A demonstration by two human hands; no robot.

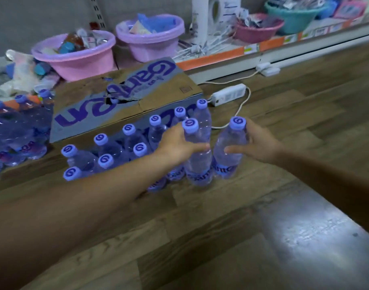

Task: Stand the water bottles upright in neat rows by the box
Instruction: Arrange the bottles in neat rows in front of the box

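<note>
While two rows of bottles (pixel 125 143) already stand by the box (pixel 125 97) at centre frame, the left hand (pixel 177 143) and right hand (pixel 261 143) each grip another upright bottle; wrapped bottles (pixel 18 130) wait at left.

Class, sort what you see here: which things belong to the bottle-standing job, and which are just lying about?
Job: left hand, right hand, the bottle each grips, standing bottles, box.
Lying about: pink tubs, power strip, teal basket.
</note>
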